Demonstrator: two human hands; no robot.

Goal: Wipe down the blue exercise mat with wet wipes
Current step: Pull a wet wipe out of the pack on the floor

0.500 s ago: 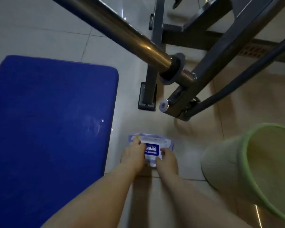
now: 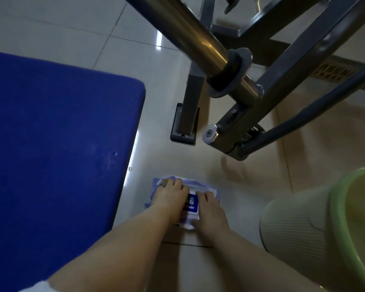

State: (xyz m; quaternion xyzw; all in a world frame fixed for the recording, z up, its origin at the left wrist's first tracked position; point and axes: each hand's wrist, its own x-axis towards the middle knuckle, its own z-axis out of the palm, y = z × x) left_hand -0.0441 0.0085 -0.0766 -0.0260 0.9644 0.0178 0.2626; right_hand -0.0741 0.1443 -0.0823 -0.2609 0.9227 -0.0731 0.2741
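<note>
Both hands (image 2: pixel 193 204) have slid further over one wipes pack (image 2: pixel 191 204).

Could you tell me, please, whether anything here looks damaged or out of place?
The blue mat shows pale scuff marks and a small speck near its right edge. The wipes pack looks crumpled under both hands. Otherwise nothing stands out.

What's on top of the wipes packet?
Both hands rest on the wet wipes pack: the left hand over its left half, the right hand over its right. A blue label shows between them. Whether the flap is open is hidden under the fingers.
</note>
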